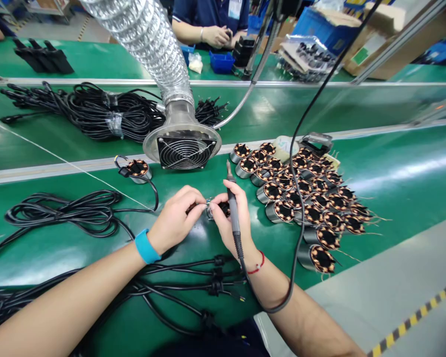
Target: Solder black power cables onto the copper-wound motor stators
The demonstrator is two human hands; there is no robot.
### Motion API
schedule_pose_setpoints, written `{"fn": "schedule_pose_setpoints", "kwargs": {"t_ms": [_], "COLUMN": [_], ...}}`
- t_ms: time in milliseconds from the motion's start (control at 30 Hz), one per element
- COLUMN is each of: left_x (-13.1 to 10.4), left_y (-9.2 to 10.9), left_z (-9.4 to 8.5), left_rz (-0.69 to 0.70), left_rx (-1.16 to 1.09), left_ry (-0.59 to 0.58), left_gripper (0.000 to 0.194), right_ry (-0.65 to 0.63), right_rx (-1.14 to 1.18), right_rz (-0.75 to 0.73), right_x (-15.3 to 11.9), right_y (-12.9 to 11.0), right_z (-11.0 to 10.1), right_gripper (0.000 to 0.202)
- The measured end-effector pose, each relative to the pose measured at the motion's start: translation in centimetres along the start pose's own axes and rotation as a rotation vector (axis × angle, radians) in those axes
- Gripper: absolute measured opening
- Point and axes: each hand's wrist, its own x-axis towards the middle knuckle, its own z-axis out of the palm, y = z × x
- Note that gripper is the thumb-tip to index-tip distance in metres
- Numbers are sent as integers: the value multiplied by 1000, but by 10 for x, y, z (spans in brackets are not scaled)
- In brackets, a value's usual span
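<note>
My left hand (180, 213), with a blue band at the wrist, is closed in a pinch on small wire ends (208, 201). My right hand (232, 210) carries a soldering iron (233, 208), tip pointing up and away, in the crook of the thumb. Its thumb and fingertips meet the left fingertips at the wires. Just beneath the fingers sits a motor stator (225, 209) with copper windings, partly hidden by the right hand. Another stator (139, 171) with a black cable attached stands to the left of the hands.
Rows of stators (312, 198) stand at the right. A fume extractor (187, 151) hangs ahead of my hands. Coiled black cables (70, 213) lie left, cable ends (217, 282) below. The iron's cord (295, 198) loops past my right arm. A co-worker (211, 25) sits opposite.
</note>
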Motion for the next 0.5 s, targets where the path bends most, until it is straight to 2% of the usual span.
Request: {"fn": "schedule_pose_setpoints", "kwargs": {"t_ms": [67,133,300,400,500], "left_x": [0,0,2,2,1], "left_y": [1,3,5,7,8], "left_z": [-1,-4,-13,-16,-15], "left_rz": [52,41,-131,-233,-269], "left_rx": [50,73,12,-54,-94], "left_ry": [-12,-24,-103,-142,-161], "left_gripper": [10,11,13,12,11], "right_ry": [-5,-16,-31,-52,-15], "right_rx": [2,-44,-220,-277,-244], "right_rz": [-9,-22,-83,-212,-320], "right_x": [1,2,-6,-21,-39], "right_y": [0,0,-9,-17,-18], "right_z": [0,-2,-21,-36,-45], "right_gripper": [49,48,39,42,40]}}
